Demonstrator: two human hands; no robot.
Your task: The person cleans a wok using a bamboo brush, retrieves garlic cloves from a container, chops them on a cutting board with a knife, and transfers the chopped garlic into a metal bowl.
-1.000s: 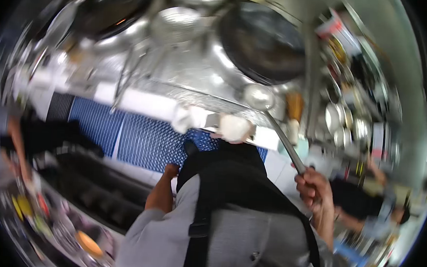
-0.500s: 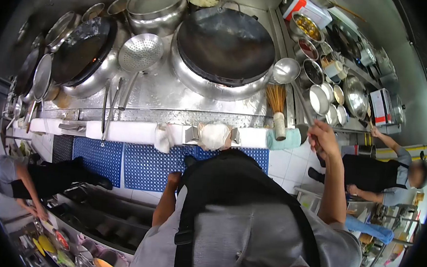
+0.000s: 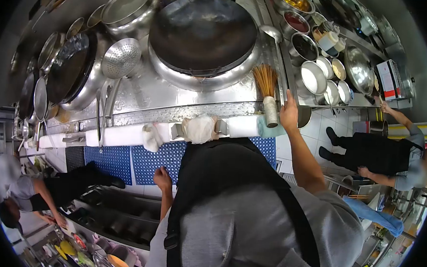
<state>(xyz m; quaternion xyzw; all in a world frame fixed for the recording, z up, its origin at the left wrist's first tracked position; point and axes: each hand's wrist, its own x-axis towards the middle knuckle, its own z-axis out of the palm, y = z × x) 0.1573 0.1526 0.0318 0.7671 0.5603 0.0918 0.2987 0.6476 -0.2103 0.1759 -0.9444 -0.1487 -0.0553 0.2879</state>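
lying beside the ladle (image 3: 271,33), the right hand (image 3: 289,113) is open, box (image 3: 389,80) print illegible.

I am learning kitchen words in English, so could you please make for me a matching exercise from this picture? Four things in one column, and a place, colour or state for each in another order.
Column 1
1. large wok
2. brush
3. round skimmer
4. mats

Column 2
A. close beside the person's right hand
B. blue, on the floor
C. metal, full of small holes
D. black, set on a round metal ring

Right pairs: 1-D, 2-A, 3-C, 4-B
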